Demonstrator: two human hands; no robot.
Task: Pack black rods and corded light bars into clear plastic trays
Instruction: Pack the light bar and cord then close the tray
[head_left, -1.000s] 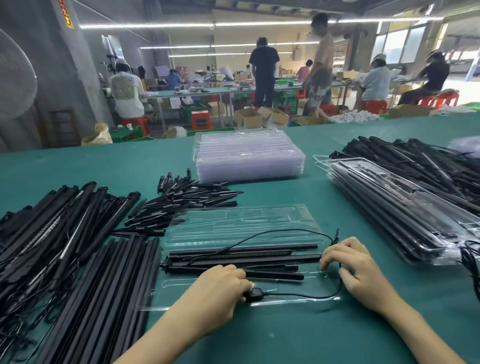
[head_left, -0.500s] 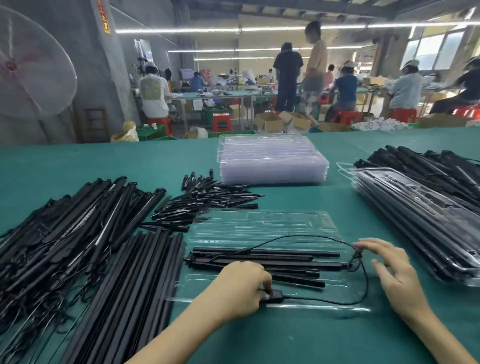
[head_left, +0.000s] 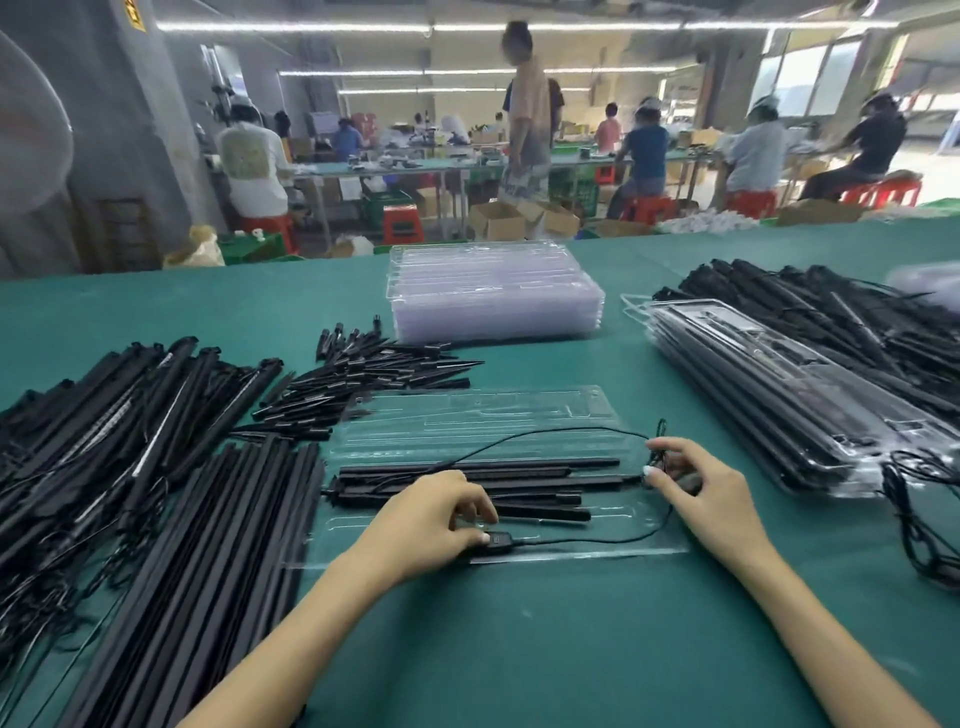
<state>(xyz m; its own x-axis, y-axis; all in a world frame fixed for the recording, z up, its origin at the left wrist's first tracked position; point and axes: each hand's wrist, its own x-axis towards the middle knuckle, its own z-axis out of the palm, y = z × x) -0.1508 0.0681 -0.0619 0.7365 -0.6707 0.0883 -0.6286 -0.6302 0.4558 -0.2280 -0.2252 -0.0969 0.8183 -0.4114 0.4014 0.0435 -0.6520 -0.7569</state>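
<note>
Nearest on the green counter (head_left: 545, 639), the open clear tray (head_left: 483, 431) served as the landmark. At its near edge the left hand (head_left: 431, 525) lay palm down, fingers curled and pinching the small black inline switch (head_left: 497, 541) on the cord (head_left: 597, 540). At the tray's right end the right hand (head_left: 696, 488) hovered with fingers bent, pinching the bundled cord end (head_left: 655, 457). Inside the tray lay several black rods and a light bar (head_left: 483, 480), lengthwise and side by side, the thin cord looping above them. Left of the tray sat a row of long black rods (head_left: 208, 561) and, beyond it, a tangled heap of corded bars (head_left: 104, 431); short black spikes (head_left: 363, 374) lay just behind the tray's left corner. Right of the tray rested filled trays (head_left: 795, 400) in a stack. Behind the tray stood a pile of empty trays (head_left: 493, 296). Farther off, workers sat at benches.
</note>
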